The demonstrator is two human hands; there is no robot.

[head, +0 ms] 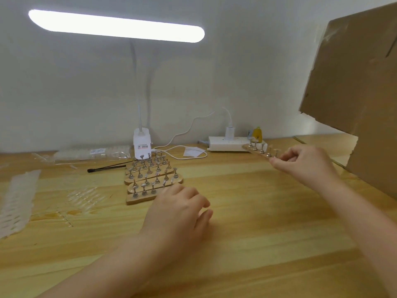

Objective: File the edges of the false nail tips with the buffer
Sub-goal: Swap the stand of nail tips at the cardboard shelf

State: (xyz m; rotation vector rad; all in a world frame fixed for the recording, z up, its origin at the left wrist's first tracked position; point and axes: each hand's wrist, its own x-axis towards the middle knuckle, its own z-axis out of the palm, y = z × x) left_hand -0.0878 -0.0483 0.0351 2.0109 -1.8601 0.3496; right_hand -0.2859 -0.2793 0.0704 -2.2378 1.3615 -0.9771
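Slim wooden strip (258, 152), right-hand (305, 161) pinch

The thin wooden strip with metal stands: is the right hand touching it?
Touching. The head view shows the right hand pinching the strip's near end.

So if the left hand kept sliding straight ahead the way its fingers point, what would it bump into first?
Most likely the nearest wooden nail-tip holder strip: the left hand rests on the table with fingers aimed up and slightly right, seemingly already at that strip's right end. Depth there is hard to judge.
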